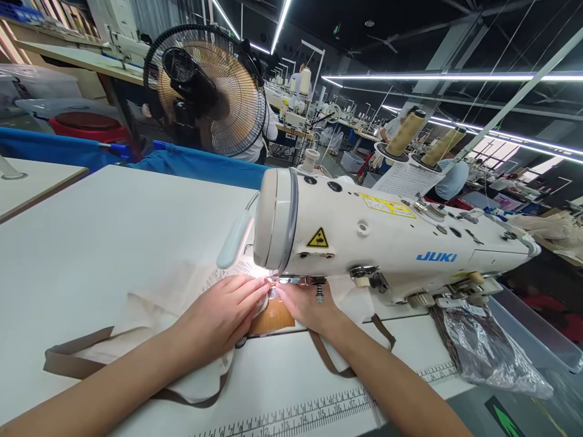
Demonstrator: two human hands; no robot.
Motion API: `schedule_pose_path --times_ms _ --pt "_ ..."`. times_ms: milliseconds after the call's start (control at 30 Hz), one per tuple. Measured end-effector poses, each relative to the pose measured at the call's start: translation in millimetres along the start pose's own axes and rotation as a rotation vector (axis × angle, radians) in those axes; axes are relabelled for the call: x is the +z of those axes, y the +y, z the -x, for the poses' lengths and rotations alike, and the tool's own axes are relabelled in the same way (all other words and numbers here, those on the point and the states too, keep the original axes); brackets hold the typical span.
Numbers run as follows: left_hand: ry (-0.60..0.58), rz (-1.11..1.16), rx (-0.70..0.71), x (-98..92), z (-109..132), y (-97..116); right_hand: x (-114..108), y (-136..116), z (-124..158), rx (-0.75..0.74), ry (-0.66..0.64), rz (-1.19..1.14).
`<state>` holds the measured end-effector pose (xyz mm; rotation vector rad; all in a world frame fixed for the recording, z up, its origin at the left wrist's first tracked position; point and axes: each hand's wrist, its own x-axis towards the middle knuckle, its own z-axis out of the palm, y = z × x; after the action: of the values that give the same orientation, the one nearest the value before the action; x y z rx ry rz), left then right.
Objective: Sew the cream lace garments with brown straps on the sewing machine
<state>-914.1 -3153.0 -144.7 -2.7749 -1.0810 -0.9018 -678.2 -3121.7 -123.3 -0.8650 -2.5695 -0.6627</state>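
A white JUKI sewing machine (387, 243) stands on the white table (91, 243). Cream fabric (150, 309) with brown strap trim (73, 358) lies under its head. My left hand (218, 315) lies flat on the fabric, its fingers pointing toward the lit needle area. My right hand (305, 306) presses the fabric just below the presser foot (291, 280), beside a small tan-brown piece (273, 318). Both hands hold the cloth down against the table; the needle itself is hidden by the machine head.
A black standing fan (204, 91) is behind the table with a blue cloth bin (200, 164) below it. Two tan thread cones (410, 133) stand behind the machine. A crinkled plastic bag (487, 352) lies at right. A printed ruler (310, 416) runs along the table's front edge. Other workers sit far back.
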Motion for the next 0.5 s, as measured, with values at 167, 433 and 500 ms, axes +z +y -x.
schedule_pose_path --times_ms 167,433,500 --pt "-0.002 -0.011 0.001 -0.1 -0.2 0.3 3.6 -0.5 4.6 -0.044 -0.002 0.146" --pt "-0.034 -0.011 -0.003 1.1 0.5 -0.7 -0.2 -0.7 7.0 0.14 0.014 -0.033" --pt "-0.042 0.001 -0.02 3.2 1.0 -0.8 3.8 -0.4 9.0 0.155 0.009 -0.043"
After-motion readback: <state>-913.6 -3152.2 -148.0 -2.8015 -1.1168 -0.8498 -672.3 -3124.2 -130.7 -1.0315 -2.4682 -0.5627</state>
